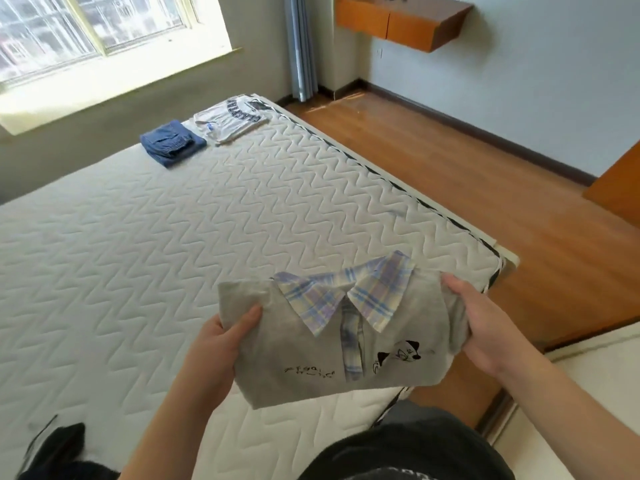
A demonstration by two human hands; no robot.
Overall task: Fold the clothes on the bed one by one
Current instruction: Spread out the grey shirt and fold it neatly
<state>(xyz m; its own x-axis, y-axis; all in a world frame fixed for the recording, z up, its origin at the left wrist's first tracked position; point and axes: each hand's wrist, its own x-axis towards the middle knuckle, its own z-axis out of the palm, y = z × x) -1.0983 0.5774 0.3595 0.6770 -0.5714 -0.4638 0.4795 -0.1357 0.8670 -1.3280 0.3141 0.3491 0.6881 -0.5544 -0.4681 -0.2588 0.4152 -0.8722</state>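
Observation:
I hold a folded grey shirt point(311, 348) with a blue plaid collar and a small cat print, lifted above the near corner of the bed point(173, 237). My left hand point(221, 344) grips its left edge, thumb on top. Its right edge is gripped by my right hand point(481, 317). At the far end of the quilted white mattress lie a folded blue garment point(171, 142) and, beside it, a folded white T-shirt point(230, 119) with dark lettering.
A dark garment point(59, 448) lies at the bottom-left corner of the bed. Wooden floor point(450, 188) runs along the bed's right side. A window is at the back left, a wall-mounted wooden cabinet point(398, 19) at the back right.

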